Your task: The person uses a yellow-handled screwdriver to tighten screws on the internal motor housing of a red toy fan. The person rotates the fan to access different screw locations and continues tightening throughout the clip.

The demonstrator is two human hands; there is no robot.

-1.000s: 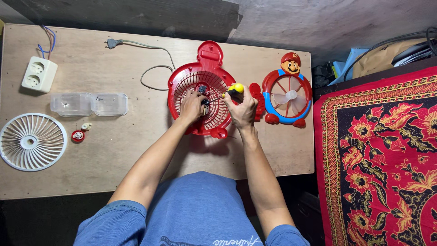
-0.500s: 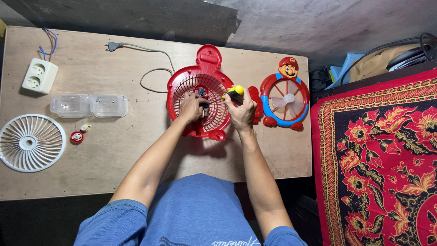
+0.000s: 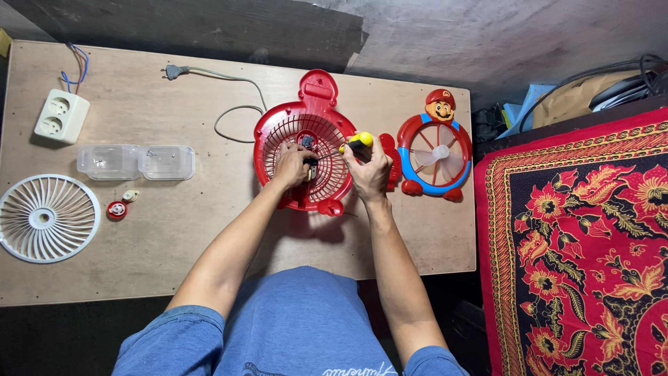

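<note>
Hands meet over the red fan grille (image 3: 306, 150) near the tabletop's (image 3: 209, 230) far edge: the left hand (image 3: 291, 166) pinches a small dark part at its hub, and the right hand (image 3: 369, 170) is closed on a yellow-handled screwdriver (image 3: 358, 141). Two clear plastic boxes (image 3: 136, 161) (lidded, rectangular) sit toward the left edge beside a white socket block (image 3: 61, 116). Nothing has visibly shifted since the earlier frame.

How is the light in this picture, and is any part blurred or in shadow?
Head view: even, soft light on the wooden table, no glare; the left hand, right hand and red fan housing look sharp; faint shadow lies under the forearms; the floor below the table edge is dark.
</note>
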